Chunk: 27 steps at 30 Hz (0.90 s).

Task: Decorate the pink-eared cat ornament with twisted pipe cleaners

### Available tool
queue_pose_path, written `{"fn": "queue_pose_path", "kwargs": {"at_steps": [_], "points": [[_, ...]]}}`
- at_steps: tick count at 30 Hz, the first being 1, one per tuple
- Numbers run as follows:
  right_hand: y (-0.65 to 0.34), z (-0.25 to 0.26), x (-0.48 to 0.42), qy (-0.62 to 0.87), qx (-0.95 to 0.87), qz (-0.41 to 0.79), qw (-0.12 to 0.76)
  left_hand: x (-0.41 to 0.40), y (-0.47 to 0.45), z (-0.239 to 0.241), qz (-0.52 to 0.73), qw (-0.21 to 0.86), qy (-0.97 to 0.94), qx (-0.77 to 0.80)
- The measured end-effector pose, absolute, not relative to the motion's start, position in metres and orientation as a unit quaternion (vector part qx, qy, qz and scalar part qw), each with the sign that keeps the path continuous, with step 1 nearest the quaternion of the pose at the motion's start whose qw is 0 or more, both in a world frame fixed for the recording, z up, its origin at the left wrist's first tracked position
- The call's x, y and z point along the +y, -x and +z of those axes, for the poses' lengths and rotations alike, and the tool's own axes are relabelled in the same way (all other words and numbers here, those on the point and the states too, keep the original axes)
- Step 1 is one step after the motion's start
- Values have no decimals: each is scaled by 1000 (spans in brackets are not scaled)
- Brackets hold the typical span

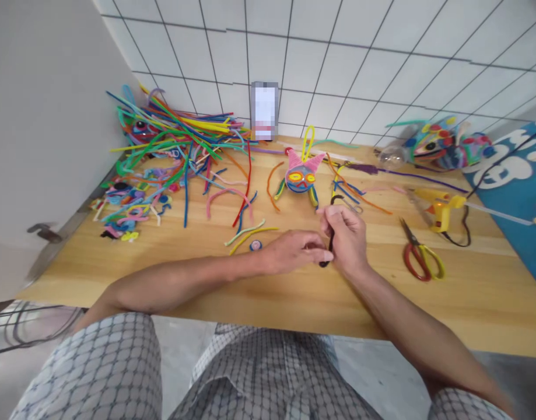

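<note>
Both my hands meet over the middle of the wooden table (268,291). My right hand (347,236) is closed around a black pipe cleaner (332,239), which runs from above its fingers down past its palm. My left hand (294,251) pinches the lower end of the same black pipe cleaner with its fingertips. Just beyond my hands stands a small pipe-cleaner figure (300,175) with a blue face, yellow eyes, pink ears and a yellow loop on top.
A big heap of coloured pipe cleaners (175,137) fills the back left, with small curled pieces (128,204) beside it. Red-and-yellow scissors (420,256) and a yellow glue gun (440,207) lie at the right. More finished colourful figures (442,143) sit at the back right.
</note>
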State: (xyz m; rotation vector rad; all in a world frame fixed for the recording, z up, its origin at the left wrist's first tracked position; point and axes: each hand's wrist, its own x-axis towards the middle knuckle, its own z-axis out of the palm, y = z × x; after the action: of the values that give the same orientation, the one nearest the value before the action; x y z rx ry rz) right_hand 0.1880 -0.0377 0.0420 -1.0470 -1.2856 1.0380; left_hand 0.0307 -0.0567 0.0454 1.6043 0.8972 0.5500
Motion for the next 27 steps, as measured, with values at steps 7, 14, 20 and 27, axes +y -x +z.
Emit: {"fn": "queue_pose_path", "kwargs": {"at_steps": [7,14,20,27], "points": [[-189,38,-39,408,-521,511,549,-71,-22,30,188,366,-843,346],[-193,24,-32,416,-513,532,530,-56,78,-15,190,127,-918,324],[-188,19,-32,421,-514,530,527,-14,128,10,268,106,-817,500],[-181,19,-38,422,-507,498,562,-70,11,42,166,450,-764,432]]}}
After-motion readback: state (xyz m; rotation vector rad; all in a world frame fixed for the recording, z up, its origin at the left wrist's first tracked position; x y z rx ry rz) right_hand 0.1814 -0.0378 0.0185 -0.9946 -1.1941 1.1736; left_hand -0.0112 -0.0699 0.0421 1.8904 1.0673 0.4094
